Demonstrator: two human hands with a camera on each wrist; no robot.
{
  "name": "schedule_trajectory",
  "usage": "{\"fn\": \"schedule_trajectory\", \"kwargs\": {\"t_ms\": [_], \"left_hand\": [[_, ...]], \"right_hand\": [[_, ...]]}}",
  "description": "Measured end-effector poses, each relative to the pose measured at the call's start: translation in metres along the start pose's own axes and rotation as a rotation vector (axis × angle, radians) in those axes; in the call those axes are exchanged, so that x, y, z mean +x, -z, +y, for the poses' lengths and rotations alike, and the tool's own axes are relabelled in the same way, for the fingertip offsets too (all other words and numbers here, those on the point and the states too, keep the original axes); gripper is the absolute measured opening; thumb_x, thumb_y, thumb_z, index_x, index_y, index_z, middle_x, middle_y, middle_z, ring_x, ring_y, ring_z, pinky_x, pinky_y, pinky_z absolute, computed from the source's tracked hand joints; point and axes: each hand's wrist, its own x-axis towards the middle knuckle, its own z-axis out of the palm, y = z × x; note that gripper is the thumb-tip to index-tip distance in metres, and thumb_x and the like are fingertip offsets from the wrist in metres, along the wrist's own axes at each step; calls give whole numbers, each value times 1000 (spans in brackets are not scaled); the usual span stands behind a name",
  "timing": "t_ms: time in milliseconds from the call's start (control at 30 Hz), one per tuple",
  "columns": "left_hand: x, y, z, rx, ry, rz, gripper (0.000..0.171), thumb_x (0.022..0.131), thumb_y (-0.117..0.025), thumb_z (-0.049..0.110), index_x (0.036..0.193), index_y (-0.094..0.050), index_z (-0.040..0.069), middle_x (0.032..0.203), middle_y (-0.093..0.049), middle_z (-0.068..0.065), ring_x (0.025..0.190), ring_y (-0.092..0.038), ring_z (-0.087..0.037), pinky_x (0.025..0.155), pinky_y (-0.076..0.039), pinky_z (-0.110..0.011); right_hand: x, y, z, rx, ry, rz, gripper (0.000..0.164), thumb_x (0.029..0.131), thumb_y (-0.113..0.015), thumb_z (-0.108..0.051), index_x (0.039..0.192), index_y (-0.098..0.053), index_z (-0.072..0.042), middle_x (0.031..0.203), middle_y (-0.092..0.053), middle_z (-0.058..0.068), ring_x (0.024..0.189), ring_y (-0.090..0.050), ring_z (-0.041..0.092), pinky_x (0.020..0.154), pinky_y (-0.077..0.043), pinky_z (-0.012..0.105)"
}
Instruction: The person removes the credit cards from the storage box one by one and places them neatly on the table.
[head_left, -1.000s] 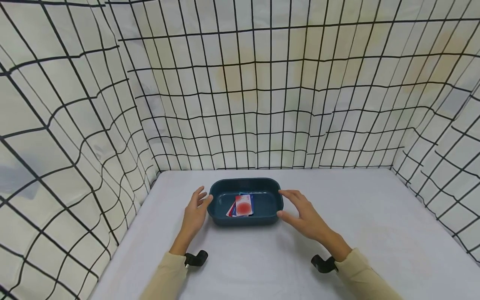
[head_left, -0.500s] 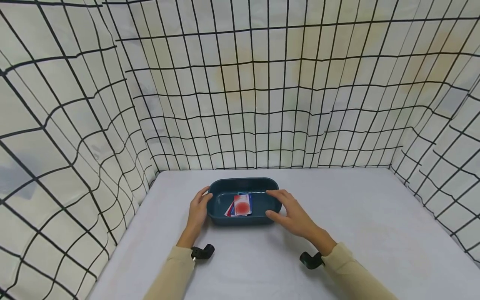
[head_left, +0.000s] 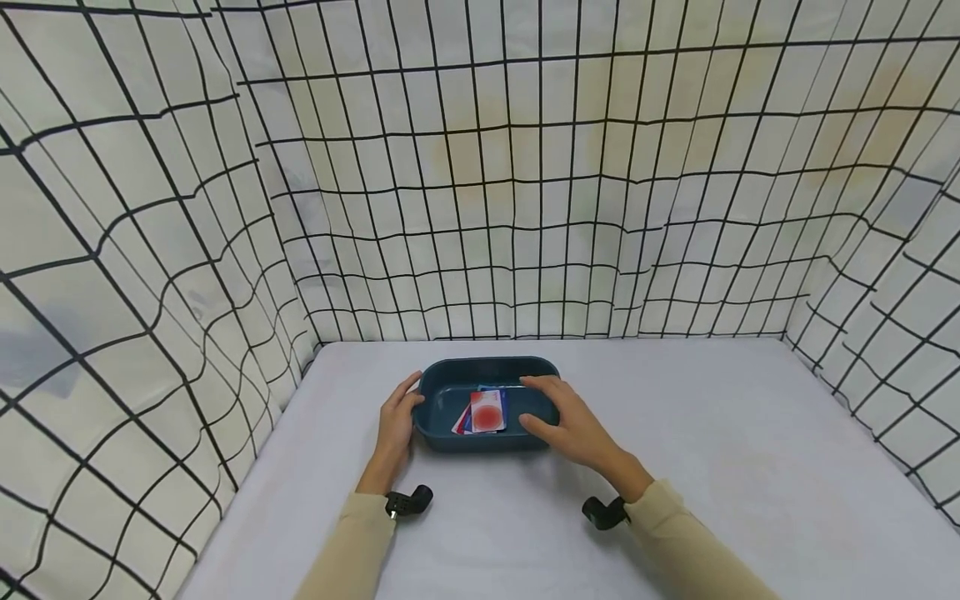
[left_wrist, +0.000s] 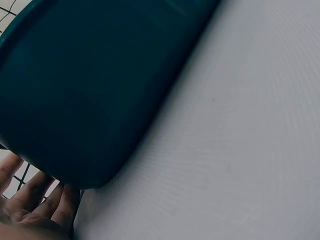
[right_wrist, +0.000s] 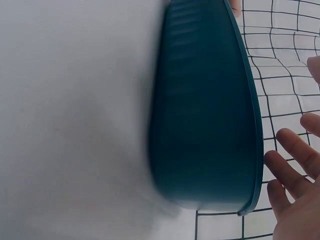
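A dark teal oblong tub (head_left: 480,445) stands on the white table. Inside it lies a small loose stack of cards (head_left: 487,412), the top one white with a red disc, with red and blue edges showing below. My left hand (head_left: 393,425) rests against the tub's left end, thumb by the rim; in the left wrist view its fingers (left_wrist: 35,192) touch the outer wall. Over the tub's right end reaches my right hand (head_left: 573,425), thumb and fingers apart, holding nothing, its fingertips right of the cards. The right wrist view shows those fingers (right_wrist: 295,150) spread above the rim.
A white cloth (head_left: 712,467) covers the table around the tub. Black netting over white sheets (head_left: 525,208) rises behind and at both sides. Each wrist wears a small black camera, one on the left (head_left: 411,501) and one on the right (head_left: 604,513).
My right hand has moved left from outside the tub's right rim to over its inside. The left hand has come in against the left end. The cards have stayed put.
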Motion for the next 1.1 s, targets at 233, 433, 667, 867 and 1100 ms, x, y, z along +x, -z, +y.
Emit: {"fn": "schedule_trajectory", "kwargs": {"t_ms": [233, 433, 667, 867, 1100], "left_hand": [[-2, 4, -3, -42, 5, -30, 59, 93, -51, 5, 151, -50, 15, 153, -50, -20, 139, -48, -32, 110, -39, -38], [-3, 8, -6, -66, 14, -46, 58, 95, -51, 6, 152, -50, 17, 154, -49, -17, 139, -48, -31, 105, -41, -34], [-2, 9, -6, -90, 13, -44, 57, 93, -53, 5, 149, -53, 17, 152, -51, -15, 137, -50, -28, 90, -45, -20], [-2, 8, -5, -103, 13, -54, 55, 95, -53, 5, 148, -54, 17, 153, -51, -15, 139, -50, -28, 91, -47, -21], [-3, 8, -5, -131, 10, -58, 57, 94, -53, 2, 150, -52, 16, 153, -50, -17, 136, -50, -28, 87, -48, -18]], "right_hand": [[14, -7, -2, 22, 50, -31, 61, 96, -68, -40, 151, -49, -22, 154, -51, 4, 145, -45, 29, 115, -38, 61], [25, -14, -7, 52, 91, -65, 59, 96, -68, -34, 150, -50, -17, 150, -54, 2, 139, -50, 27, 112, -42, 58], [35, -15, -10, 51, 98, -87, 59, 96, -69, -31, 150, -50, -16, 145, -56, 7, 132, -55, 29, 109, -45, 57], [44, -14, -9, 81, 96, -105, 60, 96, -69, -25, 150, -49, -9, 145, -55, 15, 130, -55, 35, 107, -45, 60], [56, -19, -3, 64, 59, -163, 59, 96, -69, -25, 151, -48, -15, 148, -54, 12, 129, -55, 32, 109, -45, 57]]}}
